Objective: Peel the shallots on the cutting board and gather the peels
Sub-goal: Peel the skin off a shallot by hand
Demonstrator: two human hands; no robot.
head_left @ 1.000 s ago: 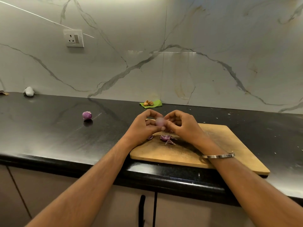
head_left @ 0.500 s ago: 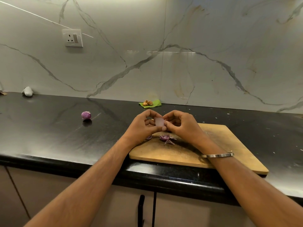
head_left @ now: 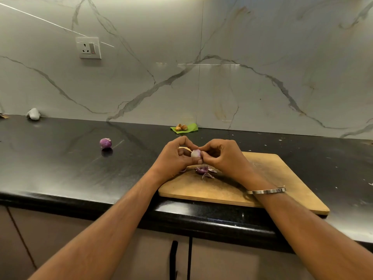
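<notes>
At the centre of the frame, both hands meet above the far left part of the wooden cutting board (head_left: 262,178). The left hand (head_left: 173,156) curls its fingers and thumb around a pale, mostly peeled shallot (head_left: 195,153), and the right hand (head_left: 220,156) pinches at its right side with curled fingertips (a metal bangle (head_left: 266,191) circles that wrist). Just below the hands, purple peels (head_left: 203,171) lie on the board. Left of centre, a second shallot, purple (head_left: 105,143), sits alone on the black countertop (head_left: 60,168), well apart from the board.
</notes>
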